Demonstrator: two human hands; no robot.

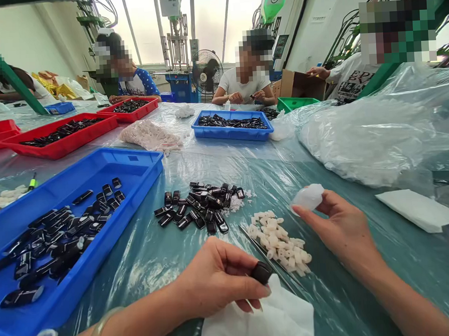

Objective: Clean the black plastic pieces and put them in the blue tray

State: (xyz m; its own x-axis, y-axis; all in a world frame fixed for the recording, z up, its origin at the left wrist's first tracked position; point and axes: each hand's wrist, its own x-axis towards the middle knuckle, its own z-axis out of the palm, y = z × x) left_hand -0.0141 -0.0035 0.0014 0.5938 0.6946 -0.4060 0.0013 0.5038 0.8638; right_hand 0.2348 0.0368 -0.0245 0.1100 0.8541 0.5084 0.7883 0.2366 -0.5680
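My left hand (222,276) pinches a small black plastic casing (261,272) between thumb and fingers, just above a white cloth (259,324). Off to the right, my right hand (342,222) grips a translucent white bottle (308,197), its thumb and fingers closed round it. Between the hands lies a heap of small cream-coloured pieces (279,240). Metal tweezers (261,249) rest along the near side of that heap. Farther forward, a pile of glossy black casings (202,204) lies on the plastic-covered table, with white crumbs (237,203) beside it.
A big blue tray (134,160) with black casings stands at left. Red trays (54,152) and another blue tray (232,134) sit farther back. A large clear plastic bag (358,131) and a folded white sheet (418,210) lie at right. Several people sit around the table.
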